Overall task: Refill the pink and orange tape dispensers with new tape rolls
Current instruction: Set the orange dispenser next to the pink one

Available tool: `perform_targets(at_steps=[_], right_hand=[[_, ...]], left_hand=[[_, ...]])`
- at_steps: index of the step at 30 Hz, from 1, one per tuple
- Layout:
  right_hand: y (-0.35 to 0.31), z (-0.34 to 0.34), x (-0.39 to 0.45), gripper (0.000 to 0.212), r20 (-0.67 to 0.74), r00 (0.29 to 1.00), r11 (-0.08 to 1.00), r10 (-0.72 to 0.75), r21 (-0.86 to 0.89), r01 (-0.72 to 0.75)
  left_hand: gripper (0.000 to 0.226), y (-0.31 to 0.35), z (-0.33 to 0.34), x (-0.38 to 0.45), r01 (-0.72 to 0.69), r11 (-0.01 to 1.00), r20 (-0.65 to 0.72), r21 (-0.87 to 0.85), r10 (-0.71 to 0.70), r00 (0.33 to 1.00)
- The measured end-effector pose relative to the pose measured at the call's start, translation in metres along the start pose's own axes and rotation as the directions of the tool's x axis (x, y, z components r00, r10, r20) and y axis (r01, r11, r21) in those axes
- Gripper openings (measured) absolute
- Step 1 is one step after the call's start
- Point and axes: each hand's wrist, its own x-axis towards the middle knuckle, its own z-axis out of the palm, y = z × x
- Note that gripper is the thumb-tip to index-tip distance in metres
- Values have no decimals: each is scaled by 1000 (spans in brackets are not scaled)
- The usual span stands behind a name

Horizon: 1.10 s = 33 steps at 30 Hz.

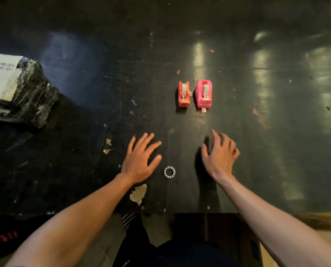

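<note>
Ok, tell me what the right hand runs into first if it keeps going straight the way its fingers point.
The right hand points up the table and slightly left. The first thing on that line looks like the pink tape dispenser; bare dark table lies between them. Height above the table is unclear, so it might pass over.

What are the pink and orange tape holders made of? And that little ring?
Pink tape dispenser: probably plastic, from its smooth, bright, rounded, slightly shiny shell. Orange tape dispenser: probably plastic too, with flat, evenly coloured sides. Small ring: pale grey, plastic or metal; too small to tell.
</note>
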Motion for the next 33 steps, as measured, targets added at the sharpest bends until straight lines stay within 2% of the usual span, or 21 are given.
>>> perform_targets(at_steps=[2,4,7,11,15,18,21,25,33], right_hand=[[28,-1,-18,61,4,999,997,36,-64,-35],[46,-1,-32,57,47,997,995,68,-75,-64],[59,1,-46,47,34,999,999,23,-50,-21],[52,7,-48,41,-37,996,996,-76,40,77],[12,17,-27,41,6,969,966,-249,80,248],[-39,26,3,42,87,921,923,-380,103,371],[-91,36,38,43,113,870,873,-481,160,461],[-145,48,86,44,125,844,848,-522,177,499],[-186,66,147,46,181,872,890,-455,58,453]], left_hand=[[69,5,4,-14,-204,979,117,-19,205,972],[73,8,12,-23,-312,949,175,39,301,937],[59,13,21,-28,-366,928,104,68,358,928],[52,15,16,-23,-268,963,-59,-34,266,962],[54,13,-2,3,-66,998,-150,-9,64,987],[51,0,-21,38,113,994,-196,-7,-112,974],[52,-22,-37,75,229,973,-208,25,-219,953],[54,-52,-54,115,288,954,-208,78,-267,941],[54,-68,-65,161,382,923,-213,53,-363,907]])
